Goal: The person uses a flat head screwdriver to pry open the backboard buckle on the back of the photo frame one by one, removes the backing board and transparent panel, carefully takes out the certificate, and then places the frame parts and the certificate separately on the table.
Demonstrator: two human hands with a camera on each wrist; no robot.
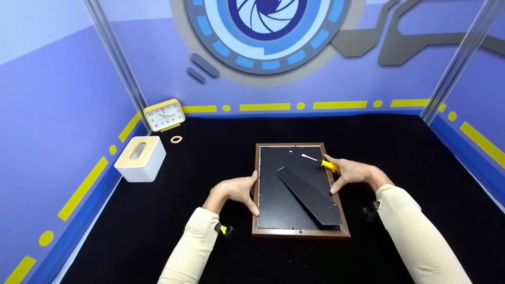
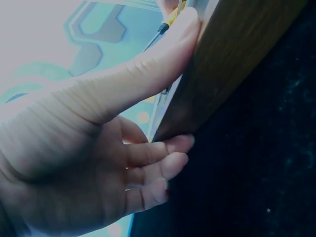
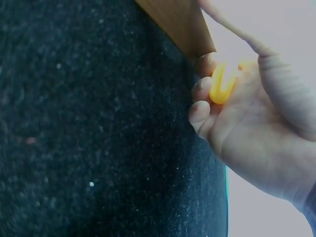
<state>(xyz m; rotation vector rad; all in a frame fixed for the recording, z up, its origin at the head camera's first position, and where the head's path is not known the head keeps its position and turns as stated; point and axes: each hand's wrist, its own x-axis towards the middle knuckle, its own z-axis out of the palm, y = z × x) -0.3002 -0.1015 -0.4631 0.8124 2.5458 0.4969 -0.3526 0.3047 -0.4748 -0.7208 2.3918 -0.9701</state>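
Note:
A brown wooden picture frame (image 1: 302, 232) lies face down, its black backing board (image 1: 274, 209) upward. A black easel stand (image 1: 309, 195) slants across that board. At the left side, my left hand (image 1: 236, 189) grips the frame; the left wrist view shows the thumb on the upper edge of its wooden side (image 2: 217, 64) and fingertips at the lower edge. My right hand (image 1: 352, 171) holds the opposite side. Curled fingers of that hand also keep a yellow-handled screwdriver (image 1: 330, 165) against the palm, its shaft pointing left over the board. In the right wrist view the handle's end (image 3: 223, 86) shows.
Toward the back left stand a yellow alarm clock (image 1: 165, 115) and a white tissue box (image 1: 143, 169) with a wood-coloured top. A small pale ring (image 1: 176, 139) lies near them. Black cloth (image 1: 213, 150) covers the table, and printed panels (image 1: 252, 92) enclose it.

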